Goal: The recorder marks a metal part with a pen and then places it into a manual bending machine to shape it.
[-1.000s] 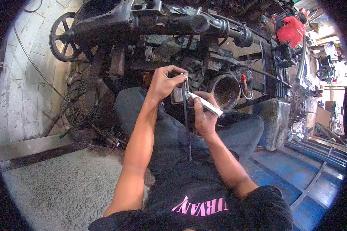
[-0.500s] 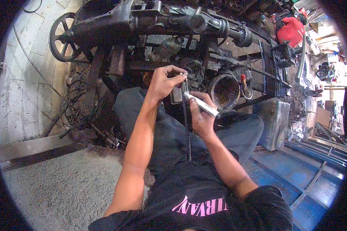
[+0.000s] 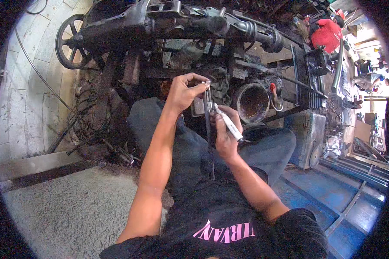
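Note:
My left hand [image 3: 185,94] pinches a small metal piece at the top of a long, thin dark rod [image 3: 211,155] between thumb and index finger. The rod runs down toward my lap, and a narrow bright metal part shows beside its upper end. My right hand [image 3: 225,138] is closed around a white marker pen [image 3: 231,126] with a dark end. The pen slants up and left, its white tip just right of the rod, apparently a little apart from it. The right fingers partly hide the metal part's lower end.
A long greasy machine housing [image 3: 173,26] spans the far side, with a spoked handwheel [image 3: 71,42] on its left. Beyond my right hand lies a round metal drum [image 3: 252,102]. A grey wheeled case [image 3: 307,138] stands right. Someone in a red shirt [image 3: 326,35] is far right.
My right hand has turned the marker pen steeper, and its tip has moved right, off the rod. The left hand has stayed in place. In the far right background, another person has shifted.

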### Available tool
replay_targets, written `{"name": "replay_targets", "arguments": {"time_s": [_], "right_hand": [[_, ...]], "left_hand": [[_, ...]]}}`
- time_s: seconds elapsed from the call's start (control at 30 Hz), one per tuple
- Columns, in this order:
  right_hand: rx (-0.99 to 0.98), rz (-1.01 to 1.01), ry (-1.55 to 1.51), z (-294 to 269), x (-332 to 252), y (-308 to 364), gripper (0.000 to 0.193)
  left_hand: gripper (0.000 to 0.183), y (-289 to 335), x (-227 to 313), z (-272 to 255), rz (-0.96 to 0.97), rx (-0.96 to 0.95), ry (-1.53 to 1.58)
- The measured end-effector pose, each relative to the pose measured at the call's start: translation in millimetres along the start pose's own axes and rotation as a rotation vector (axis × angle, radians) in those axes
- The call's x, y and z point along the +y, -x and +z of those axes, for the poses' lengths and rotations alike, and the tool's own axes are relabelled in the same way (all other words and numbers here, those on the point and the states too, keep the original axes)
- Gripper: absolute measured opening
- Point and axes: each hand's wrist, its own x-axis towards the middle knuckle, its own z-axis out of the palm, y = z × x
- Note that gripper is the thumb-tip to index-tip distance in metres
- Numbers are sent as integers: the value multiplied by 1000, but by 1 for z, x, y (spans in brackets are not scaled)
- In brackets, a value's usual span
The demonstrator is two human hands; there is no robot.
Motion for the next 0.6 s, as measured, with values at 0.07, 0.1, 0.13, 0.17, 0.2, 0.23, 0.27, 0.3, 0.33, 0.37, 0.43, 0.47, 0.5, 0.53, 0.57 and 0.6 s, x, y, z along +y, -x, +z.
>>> {"name": "replay_targets", "arguments": {"time_s": [0.07, 0.1, 0.13, 0.17, 0.2, 0.23, 0.27, 0.3, 0.33, 0.37, 0.43, 0.47, 0.5, 0.53, 0.57, 0.6], "right_hand": [[-40, -156, 86, -1, -6, -2, 23], [-15, -144, 58, 1, -5, -2, 23], [-13, -144, 58, 1, -7, -1, 23], [-24, -143, 70, 0, -9, -1, 23], [-36, -141, 81, 0, -10, -1, 22], [-35, -141, 81, -2, -10, -2, 22], [-56, -164, 134, -4, -10, -3, 21], [-77, -187, 187, -6, -10, -4, 19], [-76, -186, 187, -5, -11, -5, 19], [-68, -199, 199, -5, -14, -6, 18], [-60, -211, 211, -4, -14, -7, 17], [-56, -232, 214, -3, -14, -8, 17], [-52, -253, 216, -3, -14, -8, 17], [-52, -254, 216, -2, -15, -9, 17], [-55, -258, 225, -2, -16, -9, 17], [-58, -262, 234, -2, -16, -10, 17]], "left_hand": [[15, 0, 0, 0, -13, 0, 20], [16, 0, -2, -2, -23, -18, 54], [18, 0, -3, -3, -34, -36, 88], [18, 0, -4, -4, -34, -37, 87], [19, 0, -4, -4, -42, -50, 120], [20, 0, -4, -5, -50, -62, 154], [20, 0, -4, -5, -51, -63, 153], [21, 0, -5, -5, -58, -80, 188], [22, 0, -5, -6, -65, -95, 222], [22, 0, -5, -5, -66, -96, 222], [23, 0, -4, -5, -51, -93, 192], [23, -1, -5, -6, -51, -93, 192], [23, -2, -8, -7, -45, -102, 176], [23, -2, -9, -8, -39, -110, 160], [23, -2, -9, -8, -39, -110, 160], [23, -2, -8, -8, -46, -112, 168]]}}
